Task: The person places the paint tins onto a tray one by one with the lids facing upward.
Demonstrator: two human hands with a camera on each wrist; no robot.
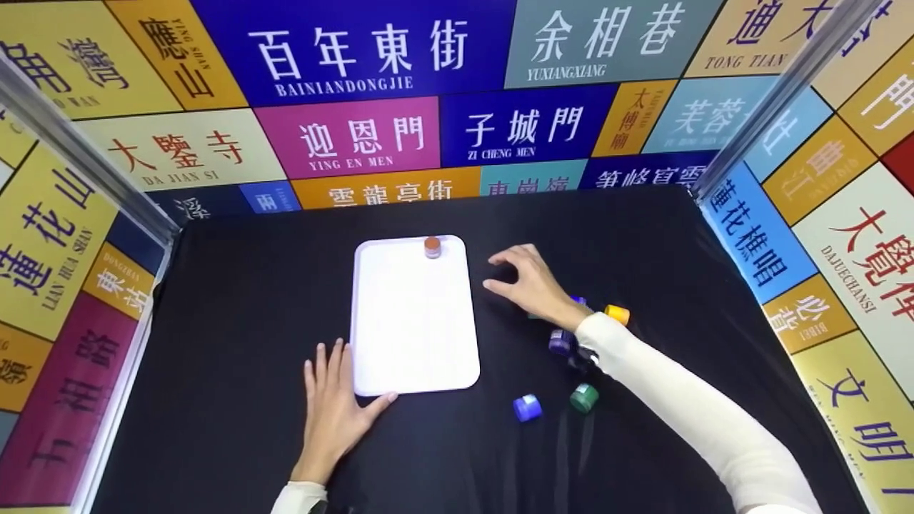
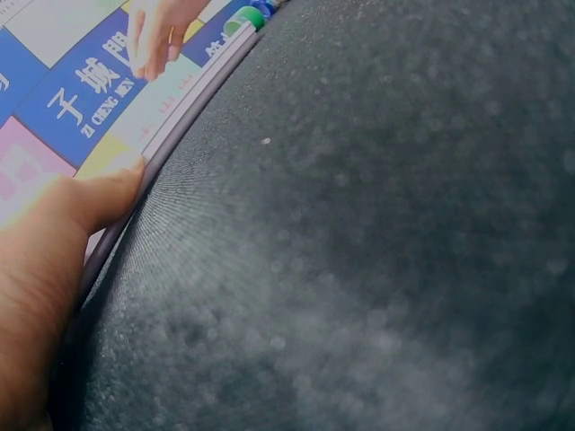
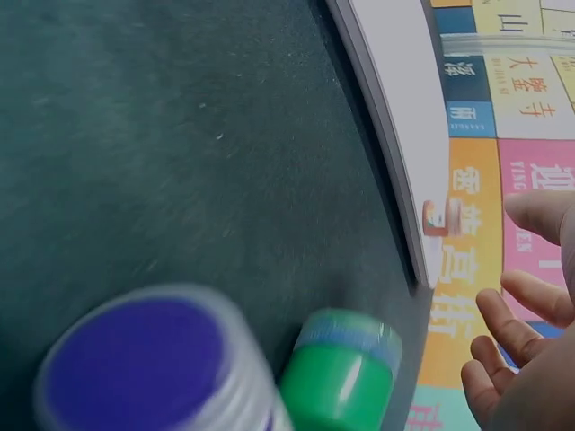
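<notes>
A white rectangular tray (image 1: pixel 414 321) with rounded corners lies on the black cloth. Near its far right corner stands a small jar with a brown top (image 1: pixel 432 247). My left hand (image 1: pixel 332 407) rests at the tray's near left corner, fingers straight along the left side, thumb at the near edge; in the left wrist view the thumb (image 2: pixel 112 193) touches the rim. Right of the tray hovers my right hand (image 1: pixel 532 282), its fingers loosely bent and holding nothing. Below it, the right wrist view shows a purple jar (image 3: pixel 153 368) and a green jar (image 3: pixel 341 373).
Right of the tray are more small jars: yellow (image 1: pixel 618 314), dark purple (image 1: pixel 560 342), green (image 1: pixel 584 398) and blue (image 1: pixel 528 407). My right wrist partly hides others. Panels with large printed characters (image 1: pixel 357 50) stand around the black table, with metal posts at the corners.
</notes>
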